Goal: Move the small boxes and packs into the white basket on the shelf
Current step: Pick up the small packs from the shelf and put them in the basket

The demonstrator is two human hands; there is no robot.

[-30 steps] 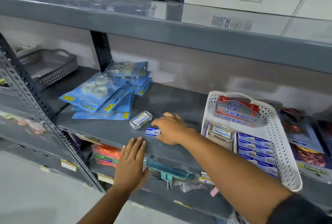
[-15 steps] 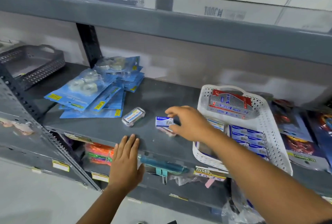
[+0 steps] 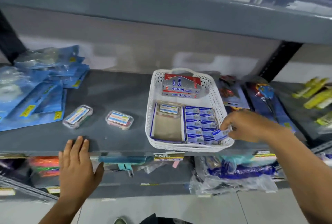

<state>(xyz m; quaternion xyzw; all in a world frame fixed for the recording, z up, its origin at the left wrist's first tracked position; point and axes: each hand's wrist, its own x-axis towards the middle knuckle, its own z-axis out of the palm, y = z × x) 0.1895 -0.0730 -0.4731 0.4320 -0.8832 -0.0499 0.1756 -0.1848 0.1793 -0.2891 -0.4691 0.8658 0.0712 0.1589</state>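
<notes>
A white perforated basket [image 3: 216,90] stands on the grey shelf [image 3: 116,90]. Inside it lie red-and-silver boxes [image 3: 181,85] at the back, an open carton [image 3: 167,121] on the left and rows of small blue boxes [image 3: 198,119] on the right. My right hand [image 3: 246,125] is over the basket's front right corner, fingers shut on a small blue box [image 3: 219,134] held just above the rows. Two clear plastic packs [image 3: 77,116] [image 3: 119,120] lie on the shelf left of the basket. My left hand [image 3: 77,166] rests flat and open on the shelf's front edge.
Blue blister packs [image 3: 41,90] are piled at the shelf's left. Dark carded items [image 3: 231,92] and yellow items [image 3: 316,96] lie right of the basket. An upper shelf [image 3: 161,11] overhangs. Bagged goods [image 3: 233,173] fill the shelf below.
My right hand lifted the small blue box from the shelf and carried it right, over the basket. The view shifted right. My left hand stayed on the shelf edge.
</notes>
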